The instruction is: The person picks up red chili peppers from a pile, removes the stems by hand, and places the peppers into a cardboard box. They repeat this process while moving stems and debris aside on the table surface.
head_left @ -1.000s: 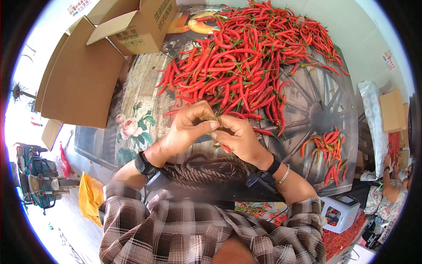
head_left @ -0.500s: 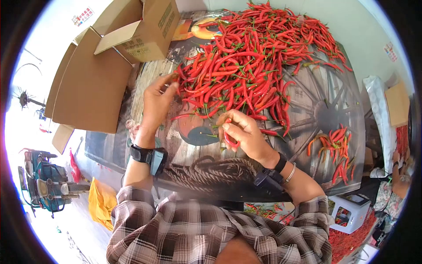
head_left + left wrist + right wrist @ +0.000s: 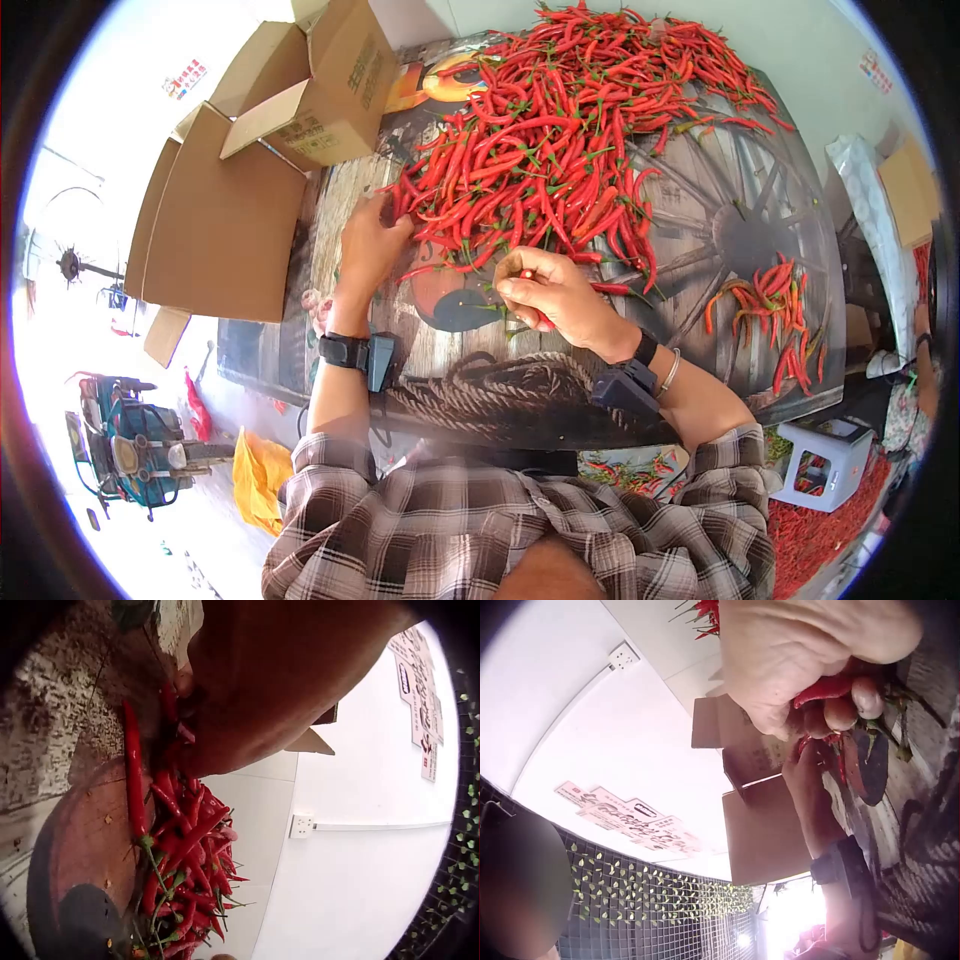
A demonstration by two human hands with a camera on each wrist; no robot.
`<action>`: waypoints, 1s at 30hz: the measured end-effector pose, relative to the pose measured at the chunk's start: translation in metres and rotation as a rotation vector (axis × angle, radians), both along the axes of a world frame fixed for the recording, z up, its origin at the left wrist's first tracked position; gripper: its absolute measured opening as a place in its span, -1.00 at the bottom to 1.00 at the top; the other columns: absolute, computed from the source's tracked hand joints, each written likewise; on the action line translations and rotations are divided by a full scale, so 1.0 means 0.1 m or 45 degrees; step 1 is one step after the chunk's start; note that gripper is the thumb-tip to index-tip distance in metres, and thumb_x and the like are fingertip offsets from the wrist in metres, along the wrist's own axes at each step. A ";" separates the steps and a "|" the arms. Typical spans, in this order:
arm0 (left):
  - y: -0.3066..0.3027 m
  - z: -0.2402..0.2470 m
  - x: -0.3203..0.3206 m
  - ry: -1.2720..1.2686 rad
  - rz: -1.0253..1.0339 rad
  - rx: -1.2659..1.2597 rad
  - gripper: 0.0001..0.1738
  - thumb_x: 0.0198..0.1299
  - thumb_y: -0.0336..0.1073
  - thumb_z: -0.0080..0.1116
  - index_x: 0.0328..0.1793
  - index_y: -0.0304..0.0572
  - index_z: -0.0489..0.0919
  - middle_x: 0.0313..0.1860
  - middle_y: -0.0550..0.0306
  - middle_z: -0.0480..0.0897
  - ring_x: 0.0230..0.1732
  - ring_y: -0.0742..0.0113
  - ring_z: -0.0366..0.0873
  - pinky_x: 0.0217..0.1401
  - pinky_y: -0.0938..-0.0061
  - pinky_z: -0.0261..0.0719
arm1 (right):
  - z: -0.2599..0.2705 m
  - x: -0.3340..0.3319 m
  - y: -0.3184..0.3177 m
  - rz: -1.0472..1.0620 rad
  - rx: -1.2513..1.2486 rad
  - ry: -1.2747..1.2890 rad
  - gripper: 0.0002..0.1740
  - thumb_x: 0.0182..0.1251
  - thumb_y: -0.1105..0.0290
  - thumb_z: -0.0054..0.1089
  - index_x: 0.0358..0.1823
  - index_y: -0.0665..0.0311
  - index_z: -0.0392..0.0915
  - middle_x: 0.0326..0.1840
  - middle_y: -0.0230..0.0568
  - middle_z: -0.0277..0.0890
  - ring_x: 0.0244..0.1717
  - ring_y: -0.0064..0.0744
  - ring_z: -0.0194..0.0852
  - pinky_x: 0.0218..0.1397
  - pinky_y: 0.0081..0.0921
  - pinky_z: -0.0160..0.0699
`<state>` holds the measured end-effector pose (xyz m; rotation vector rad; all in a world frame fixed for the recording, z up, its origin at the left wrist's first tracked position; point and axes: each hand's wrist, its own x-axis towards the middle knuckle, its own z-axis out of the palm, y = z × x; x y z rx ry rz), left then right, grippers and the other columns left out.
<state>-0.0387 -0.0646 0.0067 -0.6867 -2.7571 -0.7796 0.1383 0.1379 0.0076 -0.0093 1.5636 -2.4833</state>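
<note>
Red chili peppers with green stems lie in a large pile (image 3: 540, 150) across the table. At the pile's left edge is my left hand (image 3: 368, 250), its fingertips among the chilies; I cannot tell whether they pinch one. In the left wrist view, a single chili (image 3: 133, 769) lies beside that hand. Nearer my body, in front of the pile, my right hand (image 3: 560, 300) holds a red chili pepper (image 3: 825, 691) in its curled fingers. Detached green stems (image 3: 904, 739) show below those fingers in the right wrist view.
An open cardboard box (image 3: 225, 215) stands at the table's left. A smaller group of red and orange chilies (image 3: 770, 300) lies to the right. Coiled rope, seemingly printed on the tabletop (image 3: 500, 395), shows near the front edge. A grey stool (image 3: 825, 465) stands below right.
My hands have come apart from meeting in the middle. The left hand has moved to the pile's left edge; the right stays in front with a chili. The head view has shifted slightly.
</note>
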 end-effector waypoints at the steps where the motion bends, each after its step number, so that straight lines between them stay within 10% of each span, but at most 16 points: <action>1: -0.01 -0.01 -0.01 -0.004 0.013 -0.005 -0.56 0.05 -0.24 0.20 0.06 -0.32 0.57 -0.15 -0.16 0.63 -0.21 0.13 0.61 -0.11 0.35 0.52 | -0.01 0.00 0.00 0.011 0.009 0.018 -0.89 0.38 0.38 0.05 -0.23 0.26 0.43 -0.58 -0.51 0.30 -0.65 -0.78 0.17 -0.67 -0.76 0.08; 5: -0.06 0.03 -0.01 -0.124 0.073 0.139 -0.57 0.03 -0.24 0.17 0.03 -0.33 0.58 -0.21 -0.16 0.64 -0.26 0.07 0.62 -0.13 0.28 0.54 | 0.03 0.01 0.02 0.032 0.032 0.034 -0.89 0.37 0.37 0.05 -0.23 0.26 0.44 -0.58 -0.50 0.31 -0.66 -0.77 0.17 -0.67 -0.75 0.09; 15: 0.10 0.39 0.37 -0.868 -0.259 1.280 -0.72 0.16 -0.44 0.11 0.01 -0.26 0.59 -0.24 0.28 0.62 -0.37 0.64 0.42 -0.31 0.68 0.39 | 0.00 0.00 -0.01 -0.037 -0.038 0.072 -0.81 0.39 0.31 0.08 -0.12 0.27 0.45 -0.56 -0.50 0.32 -0.66 -0.79 0.15 -0.66 -0.74 0.08; 21: 0.43 0.24 0.91 -0.999 -0.576 0.983 -0.51 0.13 -0.51 0.16 0.24 -0.36 0.43 -0.22 0.33 0.53 -0.33 0.64 0.39 -0.28 0.69 0.39 | 0.00 -0.01 -0.05 -0.158 -0.052 0.077 -0.66 0.43 0.23 0.06 0.10 0.27 0.40 -0.58 -0.56 0.27 -0.66 -0.81 0.12 -0.65 -0.74 0.06; 23: 0.46 0.19 0.93 -0.443 -0.634 0.542 -0.47 0.06 -0.53 0.24 0.22 -0.33 0.48 -0.35 0.25 0.45 -0.38 0.55 0.40 -0.33 0.66 0.38 | -0.03 -0.01 -0.04 -0.168 -0.089 0.064 -0.65 0.44 0.22 0.04 0.12 0.27 0.39 -0.58 -0.58 0.25 -0.66 -0.81 0.12 -0.65 -0.74 0.06; 30: 0.49 0.38 1.06 -0.207 -0.736 0.312 -0.46 0.00 -0.54 0.26 0.21 -0.27 0.53 -0.29 0.14 0.46 -0.34 0.45 0.45 -0.32 0.54 0.45 | -0.03 0.00 -0.03 -0.236 0.042 0.120 -0.71 0.46 0.22 0.01 0.00 0.27 0.46 -0.60 -0.60 0.26 -0.64 -0.83 0.14 -0.64 -0.74 0.08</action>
